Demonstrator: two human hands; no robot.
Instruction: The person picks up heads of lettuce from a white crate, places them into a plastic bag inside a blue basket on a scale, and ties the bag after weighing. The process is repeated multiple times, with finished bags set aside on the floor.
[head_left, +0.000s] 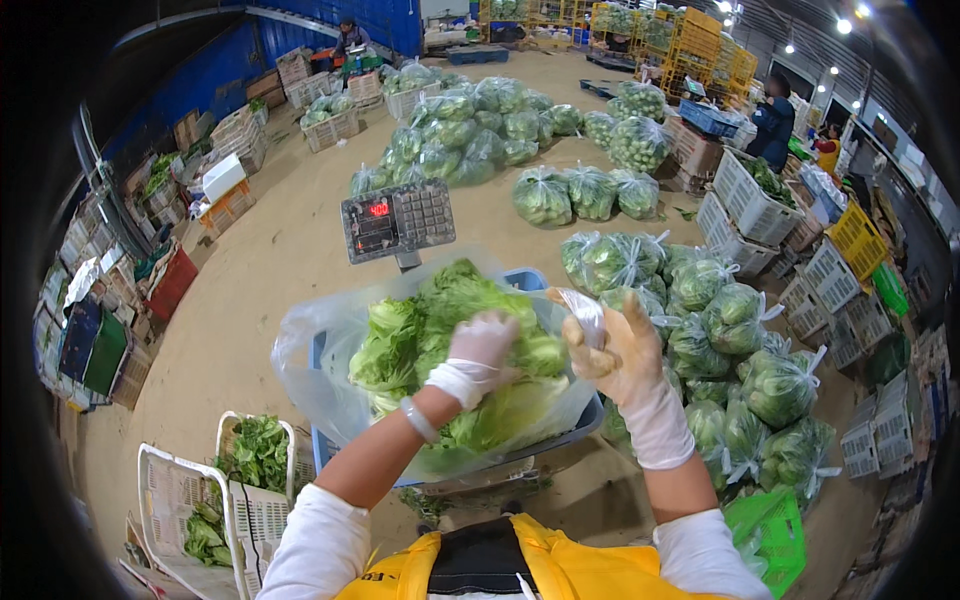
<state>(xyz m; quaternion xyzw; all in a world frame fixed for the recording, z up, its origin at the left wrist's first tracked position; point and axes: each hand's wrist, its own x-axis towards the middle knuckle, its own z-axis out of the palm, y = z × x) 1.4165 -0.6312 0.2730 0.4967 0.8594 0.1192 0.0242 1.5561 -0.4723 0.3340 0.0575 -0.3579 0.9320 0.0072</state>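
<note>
My left hand (484, 349), in a whitish glove and blurred, is over the leafy green lettuce (465, 300); its fingertips are hidden, so a grip cannot be made out. The lettuce fills a large clear plastic bag (315, 367), its mouth spread over a blue plastic crate (525, 280). At the bag's right side my right hand (619, 356), in a stained glove, is raised with thumb and index finger apart. Shiny plastic film (587, 315) lies along its index finger, perhaps wrapped around it. A digital scale's display and keypad (398, 220) stand just behind the crate.
Tied bags of green vegetables (705, 300) are piled at right, with more bags (480, 127) beyond the scale. White crates (255, 517) with loose leaves stand at lower left. A green crate (772, 540) lies at lower right. A person (772, 124) stands by stacked crates at far right.
</note>
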